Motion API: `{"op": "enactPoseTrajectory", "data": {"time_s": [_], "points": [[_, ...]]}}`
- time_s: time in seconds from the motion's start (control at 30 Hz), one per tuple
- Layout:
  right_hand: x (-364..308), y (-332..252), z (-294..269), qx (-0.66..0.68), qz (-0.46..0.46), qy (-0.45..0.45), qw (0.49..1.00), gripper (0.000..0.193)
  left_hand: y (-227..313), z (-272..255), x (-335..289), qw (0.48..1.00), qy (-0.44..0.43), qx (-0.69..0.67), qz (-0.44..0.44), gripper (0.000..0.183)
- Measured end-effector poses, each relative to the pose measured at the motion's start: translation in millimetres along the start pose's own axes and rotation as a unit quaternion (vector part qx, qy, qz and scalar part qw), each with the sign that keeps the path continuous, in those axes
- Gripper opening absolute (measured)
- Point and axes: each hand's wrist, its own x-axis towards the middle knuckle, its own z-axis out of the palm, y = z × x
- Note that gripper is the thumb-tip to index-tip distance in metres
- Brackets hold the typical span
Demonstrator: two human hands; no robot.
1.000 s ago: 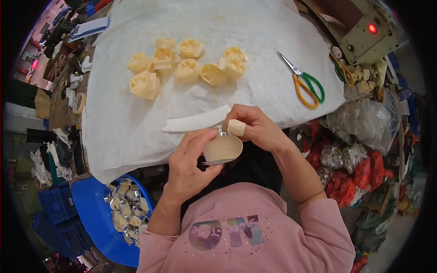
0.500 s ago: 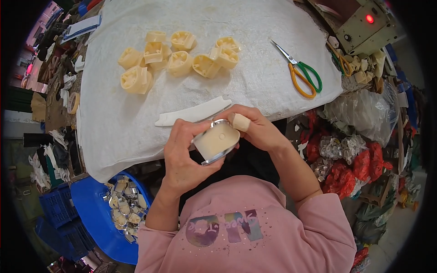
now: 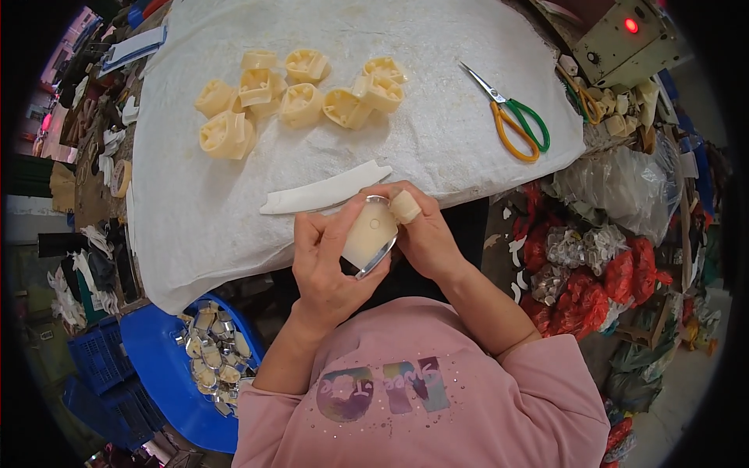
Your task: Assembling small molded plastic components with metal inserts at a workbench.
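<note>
My left hand (image 3: 331,253) is wrapped round a cream block heel (image 3: 370,232) with a shiny silver rim, its flat face turned up. Against the far right side of this heel my right hand (image 3: 425,238) is closed, gripping its edge; beige tape (image 3: 405,207) covers the thumb. The fingertips under the heel are hidden. Just beyond both hands, a curved white strip (image 3: 324,192) lies on the white-covered table (image 3: 437,140). Farther back stand several pale yellow block heels (image 3: 301,106) in a loose group, hollow sides showing.
Scissors (image 3: 511,117) with orange and green handles lie at the table's right. A blue chair-like tub (image 3: 168,390) at lower left holds several silver-rimmed pieces (image 3: 212,351). Red plastic bags (image 3: 585,300) sit right of me. A metal box (image 3: 624,47) with a red light stands far right.
The heel has turned more upright in my hands and shifted slightly left. My right hand has drawn in closer round it. The whole view has shifted a little.
</note>
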Motion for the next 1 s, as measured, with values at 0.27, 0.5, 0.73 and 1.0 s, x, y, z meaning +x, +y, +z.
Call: {"op": "enactPoseTrajectory", "data": {"time_s": [0.27,0.5,0.73,1.0], "points": [[-10.3,-2.8,11.5,-0.04,-0.007,0.019,0.999,0.036,-1.4,4.4,-6.9,0.998,0.055,0.023,-0.005,0.065],[-8.9,0.8,31.0,-0.134,-0.116,0.06,0.982,0.047,-6.0,8.8,-11.3,0.995,0.09,0.043,-0.001,0.064],[-0.2,-2.3,10.7,-0.222,-0.157,0.035,0.962,0.04,-3.0,3.3,1.9,0.998,-0.003,-0.007,-0.062,0.075],[3.5,-29.8,-6.5,-0.307,-0.242,-0.059,0.919,0.037,-16.8,-7.8,1.0,0.733,-0.16,-0.57,-0.333,0.065]]}}
